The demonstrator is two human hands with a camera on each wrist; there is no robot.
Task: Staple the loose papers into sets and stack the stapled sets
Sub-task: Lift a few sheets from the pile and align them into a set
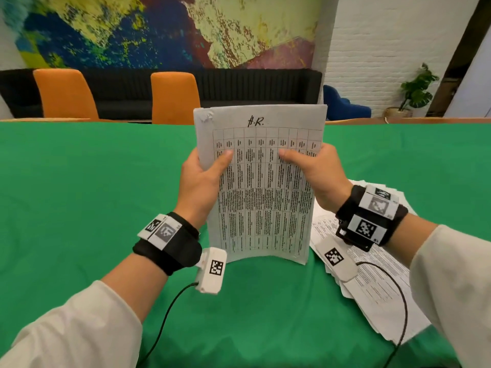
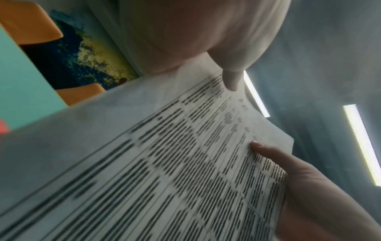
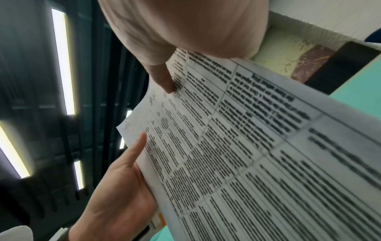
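Head cam first: both hands have a set of papers point(image 1: 261, 187) standing upright on its bottom edge on the green table point(image 1: 79, 181), the sheets bowed a little toward the camera, with "H.R." handwritten at the top over a printed grid. The left hand point(image 1: 200, 181) grips the left edge with the thumb across the front, and the right hand point(image 1: 316, 173) does the same on the right edge. The top left corner of the sheets looks crumpled. A messy pile of loose sheets point(image 1: 377, 285) lies flat on the table just right of the set, partly under the right wrist. Two orange chairs point(image 1: 174, 98) sit behind the table. Left wrist cam: up close you see the left thumb point(image 2: 231, 78) pressed on the printed page point(image 2: 185, 163), and the other hand's thumb on the far edge. Right wrist cam: same deal mirrored, the right thumb point(image 3: 163, 78) on the sheet point(image 3: 247, 154), the left hand wrapped around the opposite edge.
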